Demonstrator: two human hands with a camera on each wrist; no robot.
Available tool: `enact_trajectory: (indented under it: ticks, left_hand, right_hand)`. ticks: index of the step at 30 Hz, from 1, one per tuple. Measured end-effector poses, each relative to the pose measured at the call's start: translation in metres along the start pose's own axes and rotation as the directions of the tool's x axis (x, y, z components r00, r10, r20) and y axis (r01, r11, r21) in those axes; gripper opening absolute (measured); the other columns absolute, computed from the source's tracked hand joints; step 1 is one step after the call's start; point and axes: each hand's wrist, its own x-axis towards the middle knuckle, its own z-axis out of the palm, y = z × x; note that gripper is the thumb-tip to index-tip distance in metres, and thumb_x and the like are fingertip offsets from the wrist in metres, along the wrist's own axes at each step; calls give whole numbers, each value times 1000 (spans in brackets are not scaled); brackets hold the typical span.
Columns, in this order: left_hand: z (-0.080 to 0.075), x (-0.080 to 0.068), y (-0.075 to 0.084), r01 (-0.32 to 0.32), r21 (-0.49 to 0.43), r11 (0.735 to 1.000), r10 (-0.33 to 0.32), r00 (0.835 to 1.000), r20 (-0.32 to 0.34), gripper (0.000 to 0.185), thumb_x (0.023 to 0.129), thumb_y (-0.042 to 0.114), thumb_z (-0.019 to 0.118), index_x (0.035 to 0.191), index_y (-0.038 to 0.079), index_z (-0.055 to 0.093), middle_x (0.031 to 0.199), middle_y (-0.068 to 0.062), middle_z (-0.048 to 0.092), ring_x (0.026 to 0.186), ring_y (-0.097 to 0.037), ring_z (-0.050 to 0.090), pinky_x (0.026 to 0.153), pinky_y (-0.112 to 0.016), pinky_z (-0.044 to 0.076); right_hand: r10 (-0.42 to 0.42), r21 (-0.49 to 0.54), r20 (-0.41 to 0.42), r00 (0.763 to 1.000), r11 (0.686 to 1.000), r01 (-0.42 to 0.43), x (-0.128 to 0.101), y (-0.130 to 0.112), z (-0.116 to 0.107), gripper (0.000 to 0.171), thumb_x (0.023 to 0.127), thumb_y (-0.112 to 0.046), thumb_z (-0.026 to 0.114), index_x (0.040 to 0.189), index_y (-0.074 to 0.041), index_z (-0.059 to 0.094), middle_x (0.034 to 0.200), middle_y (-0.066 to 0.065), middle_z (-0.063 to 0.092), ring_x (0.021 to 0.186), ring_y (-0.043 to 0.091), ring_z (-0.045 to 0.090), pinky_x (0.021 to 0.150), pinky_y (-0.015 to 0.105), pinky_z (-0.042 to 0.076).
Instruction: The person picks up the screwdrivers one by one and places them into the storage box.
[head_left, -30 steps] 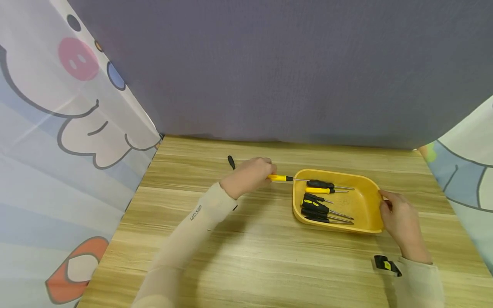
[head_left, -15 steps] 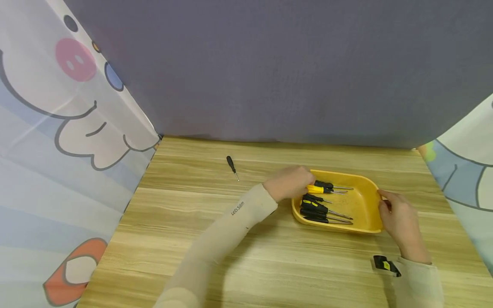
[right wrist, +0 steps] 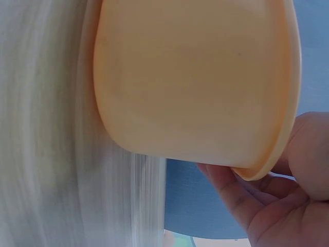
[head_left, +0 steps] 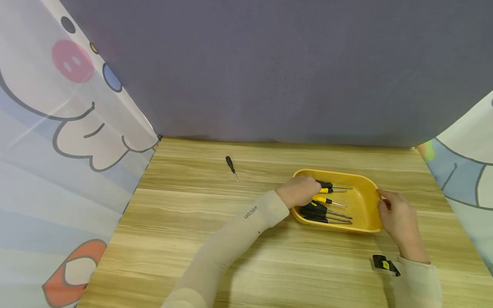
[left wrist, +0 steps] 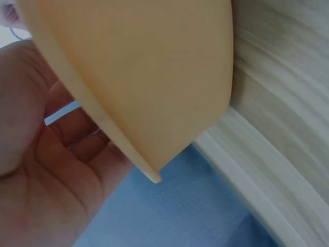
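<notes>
Over the left rim of a yellow plastic bin (head_left: 363,205) reaches my left hand (head_left: 298,191), its fingers at the handle of a yellow-and-black screwdriver (head_left: 322,199). That screwdriver lies low in the bin with its shaft to the right; my hand covers the handle's end. Around it lie another yellow screwdriver (head_left: 327,191) and several black-handled screwdrivers (head_left: 316,208). My right hand (head_left: 400,220) pinches the bin's right rim between thumb and fingers. In the left wrist view, the bin wall (left wrist: 149,77) hides the left fingertips. The right wrist view shows right fingers (right wrist: 231,198) under the rim.
A small black screwdriver (head_left: 230,164) lies alone on the wooden table (head_left: 185,205), left of the bin. A grey panel (head_left: 269,72) stands behind the table, and a cartoon-print curtain (head_left: 31,171) hangs at the left. A black strap (head_left: 385,264) shows by the right sleeve.
My left hand has carried the yellow screwdriver rightward into the bin, then lowered it towards me among the others. The small black screwdriver has come fully into sight. My right hand stays on the rim.
</notes>
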Motion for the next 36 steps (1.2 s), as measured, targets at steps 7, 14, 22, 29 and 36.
enact_trajectory:
  ticks: [7, 14, 22, 29, 36]
  left_hand:
    - [3, 2, 3, -1, 0, 1000, 1, 1000, 11, 18, 103, 9, 55, 94, 18, 68, 77, 6, 58, 63, -7, 44, 58, -17, 39]
    - [3, -2, 3, -5, -23, 1000, 5, 1000, -12, 20, 103, 7, 54, 92, 18, 67, 77, 6, 58, 63, -7, 47, 57, -18, 40]
    - [-13, -36, 0, -39, -19, 999, 36, 990, -136, 20, 99, 5, 58, 110, 13, 73, 90, 3, 59, 75, -8, 51, 63, -16, 43]
    - [-19, -84, -11, -35, 25, 999, 40, 962, -270, 15, 97, 9, 63, 108, 9, 73, 96, -1, 64, 81, -12, 57, 72, -21, 48]
    - [-17, -123, -27, 61, 67, 996, -37, 946, -321, 14, 93, 12, 70, 107, 12, 71, 101, 0, 64, 91, -17, 59, 81, -26, 51]
  right_hand:
    - [-2, -5, 0, 1000, 1000, 2, 0, 1, 0, 28, 91, 7, 60, 119, 15, 63, 102, 34, 60, 83, 45, 62, 60, 31, 45]
    - [2, 2, 0, 1000, 1000, -2, -1, 0, -1, 29, 91, 8, 59, 119, 15, 62, 103, 34, 60, 84, 45, 62, 60, 26, 43]
    - [-9, -2, -7, 1000, 1000, 9, 0, -1, -2, 28, 90, 8, 59, 117, 15, 63, 101, 34, 61, 82, 45, 63, 59, 22, 40]
    - [-8, -6, -1, 1000, 1000, 8, 1, -1, -1, 28, 91, 7, 59, 118, 15, 63, 100, 34, 61, 81, 44, 63, 57, 29, 43]
    - [-21, 2, -6, 1000, 1000, 21, 0, 1, -2, 28, 90, 8, 60, 117, 15, 63, 100, 34, 60, 81, 46, 63, 58, 25, 41]
